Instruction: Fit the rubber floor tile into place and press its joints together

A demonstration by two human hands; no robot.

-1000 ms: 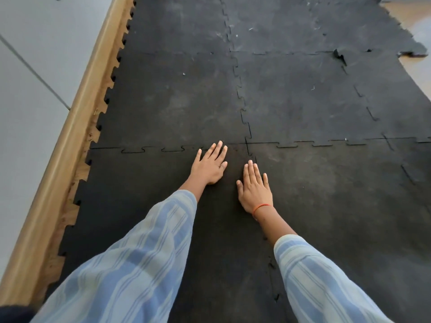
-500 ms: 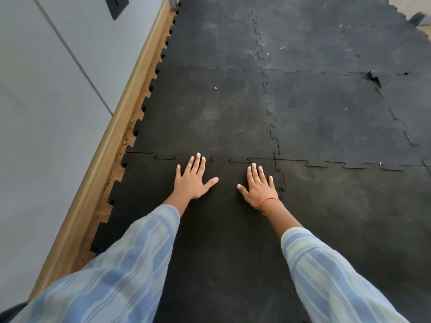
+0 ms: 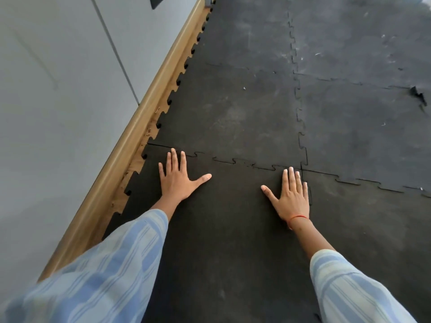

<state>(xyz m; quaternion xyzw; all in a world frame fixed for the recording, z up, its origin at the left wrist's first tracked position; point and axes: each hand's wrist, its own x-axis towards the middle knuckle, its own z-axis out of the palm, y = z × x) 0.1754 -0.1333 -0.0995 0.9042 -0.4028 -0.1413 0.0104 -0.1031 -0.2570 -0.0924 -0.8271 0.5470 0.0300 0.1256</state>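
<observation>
We're down at floor level in what looks like a room being fitted out as a home gym or exercise space. Black rubber tiles [image 3: 233, 113] cover the floor right to the far edge, locked together by jigsaw-tooth joints [image 3: 297, 108] (scuffed and dusty grey further off). Along the left runs a light wooden skirting board [image 3: 130, 141], with a strip of wood-look floor [image 3: 130, 173] peeking out between it and the toothed tile edge. Above that, a plain pale grey wall [image 3: 58, 89] split by thin straight seams, like panels or cupboard fronts. Far right, one tile corner [image 3: 417, 94] sits lifted and torn.
</observation>
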